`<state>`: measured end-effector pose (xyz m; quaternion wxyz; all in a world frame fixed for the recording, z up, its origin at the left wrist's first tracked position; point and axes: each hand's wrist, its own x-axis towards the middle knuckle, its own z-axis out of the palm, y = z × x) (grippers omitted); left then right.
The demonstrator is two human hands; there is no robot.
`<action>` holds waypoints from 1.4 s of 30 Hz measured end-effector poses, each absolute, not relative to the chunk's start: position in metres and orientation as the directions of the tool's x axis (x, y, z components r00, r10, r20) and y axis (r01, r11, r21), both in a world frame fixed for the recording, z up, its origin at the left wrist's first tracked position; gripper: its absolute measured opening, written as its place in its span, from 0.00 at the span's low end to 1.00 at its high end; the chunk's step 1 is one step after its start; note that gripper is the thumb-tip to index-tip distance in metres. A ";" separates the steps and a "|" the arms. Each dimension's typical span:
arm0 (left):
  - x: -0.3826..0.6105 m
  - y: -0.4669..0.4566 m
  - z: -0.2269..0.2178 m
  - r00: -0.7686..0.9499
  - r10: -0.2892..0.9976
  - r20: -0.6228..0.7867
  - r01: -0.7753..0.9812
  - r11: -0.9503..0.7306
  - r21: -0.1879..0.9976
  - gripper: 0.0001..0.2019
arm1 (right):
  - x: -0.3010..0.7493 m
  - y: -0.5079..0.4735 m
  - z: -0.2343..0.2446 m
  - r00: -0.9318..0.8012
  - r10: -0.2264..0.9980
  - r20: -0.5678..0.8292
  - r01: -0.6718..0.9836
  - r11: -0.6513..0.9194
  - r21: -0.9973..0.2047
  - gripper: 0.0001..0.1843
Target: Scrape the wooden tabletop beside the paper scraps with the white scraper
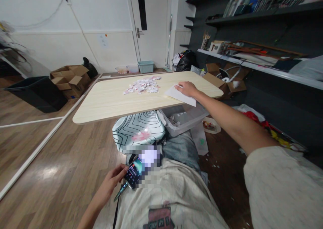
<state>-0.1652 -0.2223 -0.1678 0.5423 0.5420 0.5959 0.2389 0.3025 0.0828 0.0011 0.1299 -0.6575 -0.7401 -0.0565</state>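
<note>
The left hand [114,179] had its fingers bunched at the left edge of a phone [135,171], which leaned at the lap with a cable [121,192] at its lower end; whether they gripped or only touched it, I could not tell. Glassy and rigid, the phone was probably slippery, best taken by its long sides. Beside it sat a plump, pale cushion [137,119] patterned with black contour lines. On the smooth, wood-grained surface [101,99], round-cornered, lay a loose heap of paper scraps [143,86], feather-light and easily scattered, better scooped than picked. Right of them, a flat white sheet [179,96] overhung the near edge, above a translucent plastic bin [174,131]. It looked light and fairly stiff, best held along an edge; the right hand's [187,88] curled fingers appeared to pinch its far side.
</note>
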 end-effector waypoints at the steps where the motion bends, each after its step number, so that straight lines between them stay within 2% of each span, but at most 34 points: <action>1: -0.161 -0.221 -0.165 0.170 0.907 -0.385 0.389 0.297 0.872 0.35 | 0.302 0.083 0.001 -0.099 0.959 0.266 0.988 0.127 -0.087 0.27; 10: -0.141 -0.213 -0.160 0.164 0.924 -0.345 0.349 0.273 0.896 0.36 | 0.302 0.083 0.002 -0.088 0.961 0.260 0.987 0.119 -0.105 0.27; 20: -0.145 -0.215 -0.192 0.130 0.947 -0.295 0.371 0.230 0.900 0.32 | 0.300 0.080 0.005 -0.081 0.964 0.255 0.984 0.118 -0.133 0.28; 24: -0.144 -0.218 -0.185 0.163 0.937 -0.310 0.394 0.226 0.891 0.30 | 0.300 0.079 0.006 -0.087 0.964 0.250 0.984 0.123 -0.132 0.28; 30: -0.137 -0.215 -0.165 0.150 0.931 -0.332 0.397 0.250 0.883 0.34 | 0.301 0.079 0.006 -0.079 0.964 0.253 0.985 0.115 -0.132 0.28; 39: -0.141 -0.214 -0.177 0.167 0.939 -0.300 0.373 0.221 0.901 0.31 | 0.303 0.083 0.002 -0.088 0.960 0.266 0.984 0.125 -0.126 0.27; 42: -0.142 -0.215 -0.168 0.168 0.922 -0.349 0.341 0.278 0.898 0.31 | 0.303 0.084 0.002 -0.088 0.960 0.267 0.985 0.124 -0.123 0.27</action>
